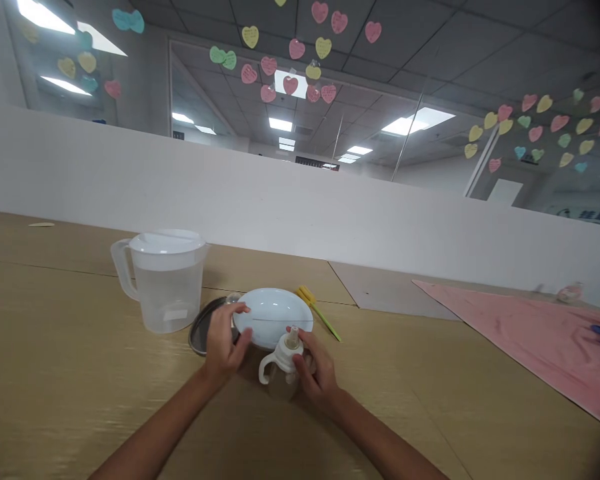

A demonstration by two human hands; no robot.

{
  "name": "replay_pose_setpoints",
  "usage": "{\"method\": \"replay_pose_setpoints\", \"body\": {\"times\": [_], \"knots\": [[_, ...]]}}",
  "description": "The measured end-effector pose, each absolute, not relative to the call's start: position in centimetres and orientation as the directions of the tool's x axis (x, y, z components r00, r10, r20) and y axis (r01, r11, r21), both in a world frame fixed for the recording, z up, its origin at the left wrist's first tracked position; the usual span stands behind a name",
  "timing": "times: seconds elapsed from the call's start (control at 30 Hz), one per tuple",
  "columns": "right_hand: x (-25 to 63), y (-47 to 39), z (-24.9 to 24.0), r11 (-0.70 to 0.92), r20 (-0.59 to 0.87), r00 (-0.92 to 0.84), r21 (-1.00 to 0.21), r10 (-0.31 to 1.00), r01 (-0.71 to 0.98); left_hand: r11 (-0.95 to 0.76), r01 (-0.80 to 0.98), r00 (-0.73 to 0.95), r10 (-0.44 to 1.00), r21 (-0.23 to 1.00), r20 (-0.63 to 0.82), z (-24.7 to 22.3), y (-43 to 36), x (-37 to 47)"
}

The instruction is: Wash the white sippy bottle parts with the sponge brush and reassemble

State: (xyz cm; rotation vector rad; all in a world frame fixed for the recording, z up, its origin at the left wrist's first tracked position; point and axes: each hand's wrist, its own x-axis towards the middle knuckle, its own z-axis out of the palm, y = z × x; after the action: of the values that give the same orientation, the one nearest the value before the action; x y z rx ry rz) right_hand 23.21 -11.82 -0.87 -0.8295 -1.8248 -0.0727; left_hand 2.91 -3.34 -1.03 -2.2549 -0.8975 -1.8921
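Note:
My right hand [317,370] grips the side of a clear baby bottle [285,359] with a white collar, a white side handle and a teat on top. The bottle's lower body is see-through and hard to make out. My left hand [225,343] is open, thumb and fingers apart, at the left rim of a white oval dish [275,310]; whether it touches the rim I cannot tell. Partly hidden behind that hand is a round dark metal tray [200,331]. A small clear item [233,299] shows at the tray's back edge, too covered to name.
A translucent lidded pitcher [167,287] stands left of the tray. A yellow-headed brush [320,313] with a green handle lies right of the dish. A pink cloth [540,340] covers the table's right side, with blue-and-red items at its edge. A white partition [280,207] runs behind.

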Motion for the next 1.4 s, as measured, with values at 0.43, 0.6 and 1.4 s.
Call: {"method": "replay_pose_setpoints", "body": {"times": [0.43,0.6,1.4], "knots": [[23.7,-11.9,-0.4,0.837,0.807,-0.367,-0.264,0.464,0.479,-0.570,0.779,0.368,0.752,0.259,0.547,-2.7,0.9,0.8],[23.7,-11.9,-0.6,0.828,0.810,-0.351,-0.265,0.469,0.495,-0.513,0.840,0.333,0.746,0.179,0.577,-1.8,0.0,1.1],[22.8,-12.1,-0.6,0.799,0.812,-0.275,-0.337,0.514,0.498,-0.967,0.168,0.156,0.217,0.191,0.964,-0.1,-6.1,5.1]]}}
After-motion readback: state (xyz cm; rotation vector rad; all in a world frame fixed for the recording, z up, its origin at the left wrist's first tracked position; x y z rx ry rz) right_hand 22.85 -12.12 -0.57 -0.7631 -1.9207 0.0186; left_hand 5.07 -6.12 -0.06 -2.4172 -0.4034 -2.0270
